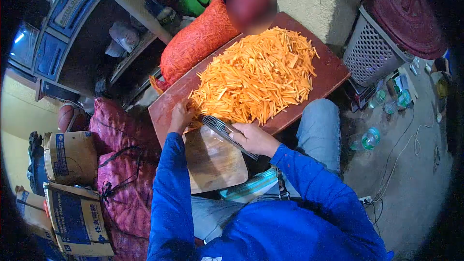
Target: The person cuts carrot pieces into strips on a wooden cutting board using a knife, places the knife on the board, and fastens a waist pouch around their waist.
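Note:
My right hand (257,138) grips a dark metal tool with long parallel slots (217,126), tilted above a wooden board (212,162). What kind of tool it is, I cannot make out. Orange sticks, like cut carrot, form a large heap (256,77) on a reddish-brown table (331,70). At the heap's near left edge is my left hand (181,116), its fingers bent and closed against the sticks. Whatever lies in those fingers is too small and hidden to tell. The board reaches from the table's edge toward my lap.
Behind the heap lies a full orange mesh sack (203,36). Purple mesh sacks (123,183) and cardboard boxes (72,157) crowd the left. On the right stand a lattice basket (369,43) with a maroon lid (406,9), plastic bottles (371,137) and cords on the floor.

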`<action>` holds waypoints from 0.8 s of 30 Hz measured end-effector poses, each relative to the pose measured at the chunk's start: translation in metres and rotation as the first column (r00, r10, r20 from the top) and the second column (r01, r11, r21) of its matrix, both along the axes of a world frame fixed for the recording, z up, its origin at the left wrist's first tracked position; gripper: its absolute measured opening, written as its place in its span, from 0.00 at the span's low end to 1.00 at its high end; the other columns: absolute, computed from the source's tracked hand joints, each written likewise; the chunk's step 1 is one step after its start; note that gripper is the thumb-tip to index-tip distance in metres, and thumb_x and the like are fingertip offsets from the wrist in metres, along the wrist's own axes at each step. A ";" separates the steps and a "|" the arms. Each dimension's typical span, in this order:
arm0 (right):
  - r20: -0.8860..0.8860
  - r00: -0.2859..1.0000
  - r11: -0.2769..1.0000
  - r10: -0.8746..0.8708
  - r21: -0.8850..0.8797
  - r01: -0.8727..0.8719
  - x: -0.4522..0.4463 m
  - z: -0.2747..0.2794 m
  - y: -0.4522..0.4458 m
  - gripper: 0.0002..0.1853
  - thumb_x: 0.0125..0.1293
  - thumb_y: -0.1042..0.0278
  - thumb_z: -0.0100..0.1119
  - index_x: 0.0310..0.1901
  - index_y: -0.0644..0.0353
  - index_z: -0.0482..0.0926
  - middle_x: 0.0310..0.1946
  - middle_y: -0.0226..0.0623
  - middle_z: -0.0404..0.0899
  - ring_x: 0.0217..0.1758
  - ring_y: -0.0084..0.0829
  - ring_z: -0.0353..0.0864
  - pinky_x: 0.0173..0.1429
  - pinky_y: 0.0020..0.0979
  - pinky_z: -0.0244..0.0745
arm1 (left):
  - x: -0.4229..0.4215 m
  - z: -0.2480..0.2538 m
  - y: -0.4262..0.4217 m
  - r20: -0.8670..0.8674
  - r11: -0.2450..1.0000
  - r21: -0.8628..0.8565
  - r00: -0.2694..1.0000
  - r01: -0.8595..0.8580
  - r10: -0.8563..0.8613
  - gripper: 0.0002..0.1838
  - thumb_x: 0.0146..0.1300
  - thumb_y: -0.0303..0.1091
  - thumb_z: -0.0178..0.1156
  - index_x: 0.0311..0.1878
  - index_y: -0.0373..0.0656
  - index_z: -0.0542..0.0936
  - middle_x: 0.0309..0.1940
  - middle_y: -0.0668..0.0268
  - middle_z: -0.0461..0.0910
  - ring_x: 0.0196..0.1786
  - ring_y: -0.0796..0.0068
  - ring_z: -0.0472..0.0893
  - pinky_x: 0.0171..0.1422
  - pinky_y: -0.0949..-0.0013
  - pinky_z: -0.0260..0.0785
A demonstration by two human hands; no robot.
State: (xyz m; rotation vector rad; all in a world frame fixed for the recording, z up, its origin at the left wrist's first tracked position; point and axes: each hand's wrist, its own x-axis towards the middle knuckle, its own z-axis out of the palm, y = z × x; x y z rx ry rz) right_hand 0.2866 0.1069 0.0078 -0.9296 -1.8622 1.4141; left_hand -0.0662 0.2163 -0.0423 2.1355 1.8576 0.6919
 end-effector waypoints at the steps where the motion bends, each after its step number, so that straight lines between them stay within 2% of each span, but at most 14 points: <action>1: -0.005 1.000 1.000 -0.007 0.015 0.008 -0.001 0.000 0.000 0.17 0.78 0.58 0.54 0.46 0.68 0.79 0.31 0.52 0.80 0.34 0.43 0.80 0.44 0.44 0.76 | 0.003 0.004 0.000 -0.002 1.000 0.001 1.000 -0.001 0.001 0.17 0.61 0.32 0.65 0.52 0.39 0.87 0.43 0.47 0.88 0.48 0.45 0.88 0.55 0.53 0.81; 3: 0.002 1.000 1.000 -0.006 0.017 0.006 0.000 0.001 0.000 0.17 0.78 0.58 0.54 0.47 0.68 0.79 0.32 0.53 0.81 0.34 0.43 0.81 0.45 0.44 0.76 | 0.007 0.011 0.000 -0.041 0.978 -0.181 0.994 -0.104 0.099 0.17 0.62 0.33 0.65 0.52 0.38 0.86 0.45 0.45 0.87 0.50 0.44 0.86 0.57 0.51 0.79; 7: 0.008 1.000 1.000 0.003 0.006 -0.003 -0.001 0.000 0.000 0.17 0.79 0.58 0.55 0.49 0.68 0.79 0.33 0.54 0.82 0.37 0.45 0.83 0.48 0.45 0.78 | 0.011 0.018 -0.002 0.004 0.994 -0.101 1.000 -0.029 0.030 0.16 0.63 0.34 0.65 0.52 0.37 0.86 0.48 0.43 0.86 0.53 0.43 0.85 0.59 0.50 0.78; 11: 0.006 1.000 1.000 0.011 0.007 -0.011 -0.002 -0.001 -0.001 0.17 0.79 0.59 0.55 0.50 0.68 0.80 0.35 0.55 0.83 0.39 0.47 0.85 0.50 0.46 0.78 | -0.002 0.007 0.011 -0.134 0.981 -0.191 0.991 -0.026 0.000 0.17 0.63 0.34 0.64 0.53 0.37 0.86 0.48 0.41 0.85 0.53 0.41 0.85 0.60 0.48 0.78; 13: -0.053 0.998 0.999 -0.030 0.030 0.031 -0.004 -0.004 -0.002 0.15 0.78 0.59 0.55 0.42 0.66 0.77 0.29 0.51 0.79 0.33 0.49 0.79 0.43 0.48 0.74 | 0.003 0.015 0.009 -0.171 0.978 -0.206 0.985 -0.014 -0.022 0.18 0.63 0.34 0.64 0.53 0.37 0.86 0.49 0.40 0.85 0.53 0.41 0.84 0.61 0.47 0.78; 15: -0.049 0.998 0.999 -0.028 0.044 0.030 -0.004 -0.004 -0.002 0.15 0.78 0.59 0.55 0.41 0.66 0.77 0.30 0.52 0.79 0.33 0.50 0.80 0.43 0.49 0.74 | 0.005 0.019 0.009 -0.297 0.987 -0.148 0.950 0.058 -0.100 0.19 0.63 0.35 0.64 0.54 0.36 0.86 0.50 0.40 0.84 0.55 0.39 0.83 0.62 0.47 0.77; 18: -0.042 0.999 0.998 -0.033 0.051 0.035 -0.002 0.003 -0.002 0.15 0.77 0.59 0.55 0.41 0.66 0.77 0.30 0.54 0.80 0.34 0.53 0.80 0.43 0.50 0.74 | 0.002 0.013 0.015 -0.338 0.978 -0.166 0.925 0.127 -0.177 0.18 0.64 0.36 0.64 0.54 0.36 0.85 0.49 0.37 0.84 0.55 0.37 0.82 0.62 0.46 0.77; 19: -0.039 0.999 0.998 -0.036 0.045 0.038 -0.002 0.005 -0.003 0.16 0.77 0.59 0.55 0.41 0.67 0.77 0.31 0.55 0.80 0.35 0.55 0.81 0.44 0.51 0.74 | 0.000 0.007 0.017 -0.338 0.978 -0.166 0.924 0.127 -0.177 0.18 0.64 0.36 0.64 0.54 0.36 0.85 0.49 0.37 0.84 0.55 0.37 0.82 0.62 0.46 0.77; 21: -0.007 1.000 0.999 -0.017 0.031 0.018 -0.002 0.004 -0.002 0.16 0.78 0.59 0.55 0.42 0.67 0.77 0.32 0.56 0.81 0.36 0.56 0.81 0.44 0.51 0.74 | -0.002 0.001 0.016 -0.449 0.986 -0.081 0.878 0.147 -0.167 0.21 0.64 0.35 0.65 0.58 0.35 0.83 0.50 0.33 0.82 0.56 0.37 0.81 0.62 0.44 0.76; 22: 0.026 1.000 1.000 0.002 0.016 -0.002 -0.002 0.003 -0.001 0.16 0.78 0.58 0.55 0.43 0.67 0.77 0.33 0.57 0.81 0.37 0.57 0.82 0.45 0.52 0.75 | -0.002 0.001 0.015 -0.450 0.986 -0.080 0.877 0.147 -0.168 0.21 0.64 0.35 0.65 0.58 0.35 0.83 0.50 0.33 0.82 0.56 0.37 0.81 0.62 0.44 0.76; 24: 0.030 1.000 1.000 0.001 0.014 -0.002 -0.002 0.002 -0.002 0.16 0.78 0.58 0.55 0.43 0.67 0.78 0.33 0.58 0.82 0.38 0.57 0.83 0.46 0.52 0.75 | 0.001 0.006 0.009 -0.267 0.981 0.071 0.951 0.182 -0.157 0.25 0.66 0.32 0.64 0.65 0.35 0.78 0.42 0.32 0.83 0.49 0.38 0.84 0.54 0.44 0.79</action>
